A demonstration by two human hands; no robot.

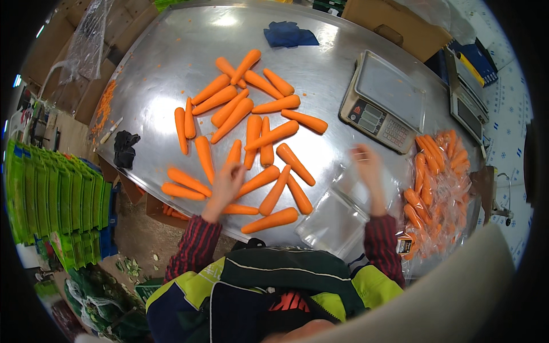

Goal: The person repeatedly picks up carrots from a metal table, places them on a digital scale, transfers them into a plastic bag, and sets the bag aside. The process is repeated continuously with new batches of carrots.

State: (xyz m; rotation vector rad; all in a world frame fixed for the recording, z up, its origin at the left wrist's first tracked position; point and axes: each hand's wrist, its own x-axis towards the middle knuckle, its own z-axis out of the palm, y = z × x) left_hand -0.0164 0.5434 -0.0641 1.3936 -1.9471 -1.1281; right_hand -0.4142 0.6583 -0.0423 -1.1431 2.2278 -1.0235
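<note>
My left hand [228, 182] is over the near part of a spread of loose orange carrots [271, 221] on a metal table [150, 141]. Its fingers are bent close to one carrot [234, 151]; whether they grip it cannot be made out. On the right, my right hand [368, 165] is blurred, its fingers partly curled, above flat clear plastic bags [332, 223]. No carrot shows in it, and a hold on the thin film cannot be ruled out. Bagged carrots [433, 193] lie heaped to the right of that hand.
A digital scale [384, 103] stands beyond my right hand. A blue cloth [290, 34] lies at the far side. On the left are a knife [112, 130], a black glove or cloth [125, 148] and orange scraps [106, 103]. Stacked green crates [58, 188] stand beside the table.
</note>
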